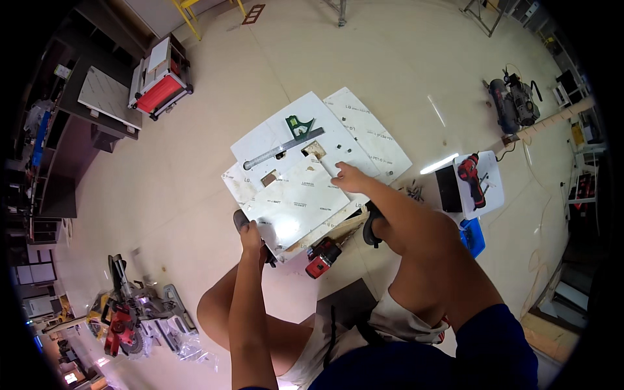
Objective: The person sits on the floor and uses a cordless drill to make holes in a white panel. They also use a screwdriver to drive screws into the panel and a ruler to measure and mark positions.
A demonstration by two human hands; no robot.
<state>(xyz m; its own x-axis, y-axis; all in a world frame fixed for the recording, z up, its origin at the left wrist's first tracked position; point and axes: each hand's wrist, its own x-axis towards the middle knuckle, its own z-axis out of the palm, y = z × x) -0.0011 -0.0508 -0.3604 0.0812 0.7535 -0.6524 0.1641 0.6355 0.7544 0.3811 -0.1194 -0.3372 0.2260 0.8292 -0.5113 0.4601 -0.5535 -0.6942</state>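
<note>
A white rectangular panel [300, 207] with printed film lies tilted over a larger white board [266, 143] in front of me. My left hand [249, 236] is closed on the panel's near left corner. At its right edge, my right hand [351, 178] pinches the panel near the far corner. Just beyond rests a combination square [300, 127] with a green head and a steel rule, on the larger board. Cutouts [313, 150] show in that board, partly covered by the panel. Another printed board [372, 130] sticks out underneath at the right.
A red cordless drill [323, 259] lies close by, between my legs. Another red power tool [472, 181] rests on a white box at right, above a blue tray [474, 238]. Farther off are an air compressor [513, 101], a miter saw [123, 328] and a red-and-white cart [158, 91].
</note>
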